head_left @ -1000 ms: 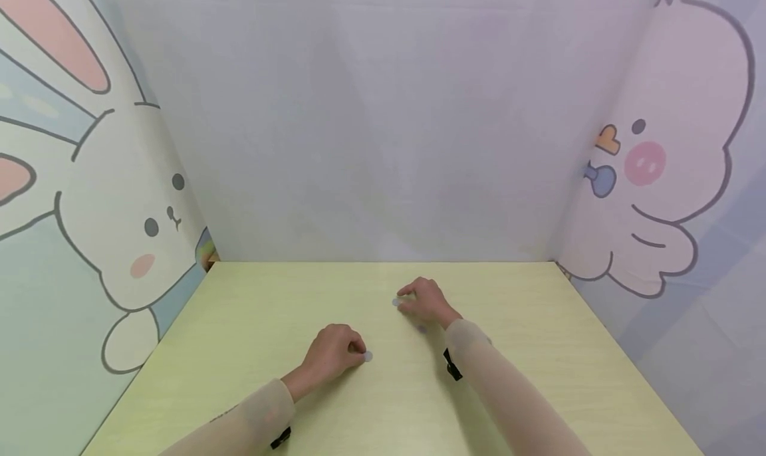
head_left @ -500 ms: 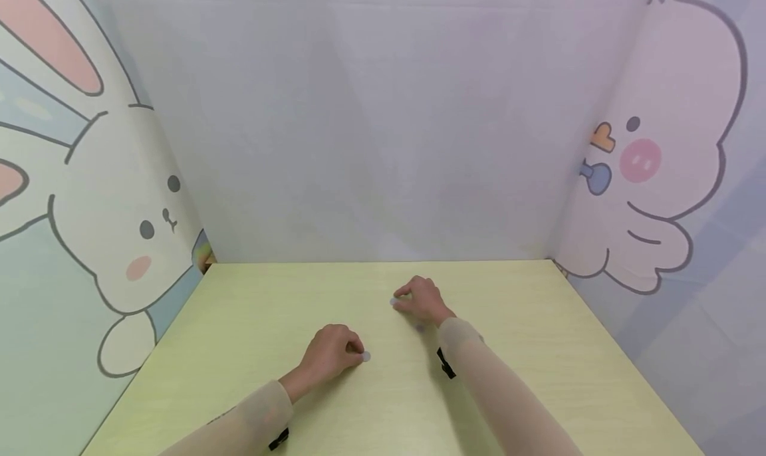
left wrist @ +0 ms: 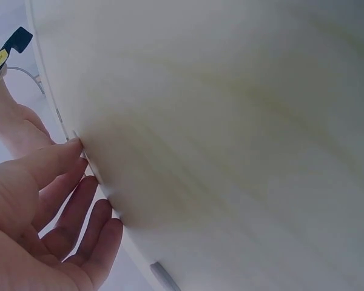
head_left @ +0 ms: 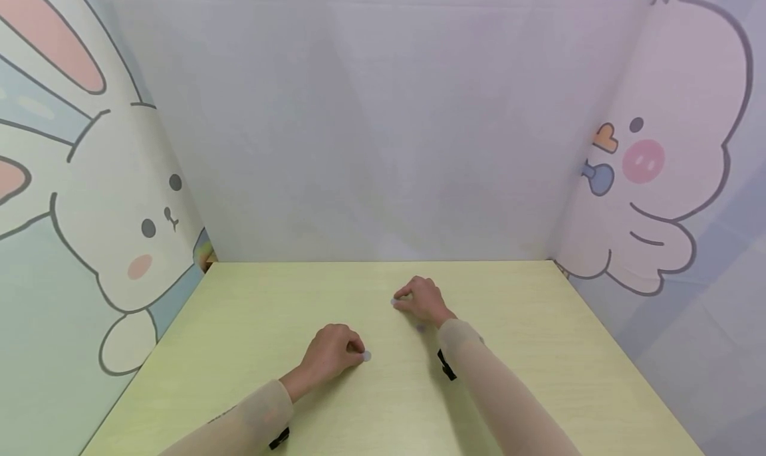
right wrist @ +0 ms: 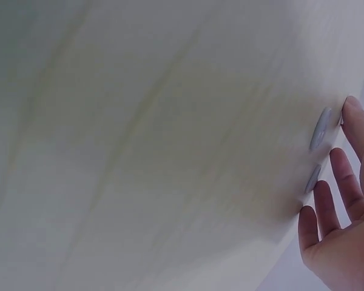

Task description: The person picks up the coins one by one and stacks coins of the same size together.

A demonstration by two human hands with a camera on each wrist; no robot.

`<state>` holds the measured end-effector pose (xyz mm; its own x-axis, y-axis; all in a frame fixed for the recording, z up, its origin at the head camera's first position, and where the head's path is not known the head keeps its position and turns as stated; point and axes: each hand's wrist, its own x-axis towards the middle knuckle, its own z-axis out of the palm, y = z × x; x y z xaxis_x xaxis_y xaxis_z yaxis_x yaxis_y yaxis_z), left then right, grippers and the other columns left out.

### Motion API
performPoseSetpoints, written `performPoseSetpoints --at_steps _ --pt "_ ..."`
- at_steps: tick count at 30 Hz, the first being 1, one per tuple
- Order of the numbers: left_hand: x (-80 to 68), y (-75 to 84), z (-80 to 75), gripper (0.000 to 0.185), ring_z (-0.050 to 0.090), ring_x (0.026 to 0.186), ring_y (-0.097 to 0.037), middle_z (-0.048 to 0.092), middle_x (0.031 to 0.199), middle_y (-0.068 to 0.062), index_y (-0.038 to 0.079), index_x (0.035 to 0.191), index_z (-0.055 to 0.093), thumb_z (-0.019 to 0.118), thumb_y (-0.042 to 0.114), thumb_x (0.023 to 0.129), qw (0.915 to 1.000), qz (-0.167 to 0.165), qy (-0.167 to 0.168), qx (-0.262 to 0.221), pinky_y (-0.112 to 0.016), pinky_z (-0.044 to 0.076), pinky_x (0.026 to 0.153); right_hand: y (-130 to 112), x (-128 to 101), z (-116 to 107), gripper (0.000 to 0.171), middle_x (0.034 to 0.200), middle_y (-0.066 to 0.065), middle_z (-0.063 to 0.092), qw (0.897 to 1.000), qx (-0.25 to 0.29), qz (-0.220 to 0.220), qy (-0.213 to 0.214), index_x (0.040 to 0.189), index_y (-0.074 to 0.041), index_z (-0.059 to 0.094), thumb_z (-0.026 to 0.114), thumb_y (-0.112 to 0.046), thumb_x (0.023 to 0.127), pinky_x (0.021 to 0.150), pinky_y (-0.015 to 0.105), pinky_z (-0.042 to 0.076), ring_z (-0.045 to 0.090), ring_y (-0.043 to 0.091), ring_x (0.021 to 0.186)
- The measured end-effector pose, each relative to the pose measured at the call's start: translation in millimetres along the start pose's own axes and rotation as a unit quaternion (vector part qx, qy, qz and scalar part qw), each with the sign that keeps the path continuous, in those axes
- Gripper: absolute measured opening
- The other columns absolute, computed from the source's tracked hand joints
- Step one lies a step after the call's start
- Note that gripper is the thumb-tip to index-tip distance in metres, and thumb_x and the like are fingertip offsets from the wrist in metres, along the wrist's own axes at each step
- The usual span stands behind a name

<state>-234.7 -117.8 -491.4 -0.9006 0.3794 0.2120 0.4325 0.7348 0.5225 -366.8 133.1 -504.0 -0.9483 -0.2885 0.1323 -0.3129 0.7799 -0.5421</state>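
My left hand (head_left: 330,355) rests low over the table, thumb and forefinger pinching a small round grey disc (head_left: 367,355). In the left wrist view, that hand's thumb (left wrist: 67,154) and fingertips meet the tabletop, a thin edge showing by the thumb. Farther back, my right hand (head_left: 423,301) has thumb and forefinger curved about another small pale disc (head_left: 393,302). A third disc (head_left: 421,328) lies on the table under the right wrist. Two grey discs lie near the right hand (right wrist: 346,200) in its wrist view, one (right wrist: 320,128) by the thumb and forefinger, one (right wrist: 313,179) farther along.
The pale yellow table (head_left: 269,296) reaches back to a plain light cloth wall (head_left: 383,130). Side cloths carry a printed rabbit (head_left: 128,197) and a chick (head_left: 676,143). A grey piece (left wrist: 164,276) lies at the bottom of the left wrist view.
Both hands and the discs hold nearly the same places on the table. The head view has shifted very slightly.
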Motion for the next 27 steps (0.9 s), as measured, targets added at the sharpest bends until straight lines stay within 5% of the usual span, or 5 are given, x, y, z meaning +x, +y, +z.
performPoseSetpoints --at_steps 27 --pt "-0.2 -0.2 -0.2 0.010 0.057 0.076 -0.007 0.069 0.081 0.007 0.016 0.084 0.083 0.091 0.021 0.086 1.0000 -0.004 0.000 0.000 -0.028 0.048 0.070 5.1 4.5 -2.4 0.012 0.104 -0.004 0.075 0.999 0.001 -0.033 -0.026 0.101 -0.018 0.086 0.085 -0.028 0.094 0.099 0.044 0.052 0.065 0.020 0.103"
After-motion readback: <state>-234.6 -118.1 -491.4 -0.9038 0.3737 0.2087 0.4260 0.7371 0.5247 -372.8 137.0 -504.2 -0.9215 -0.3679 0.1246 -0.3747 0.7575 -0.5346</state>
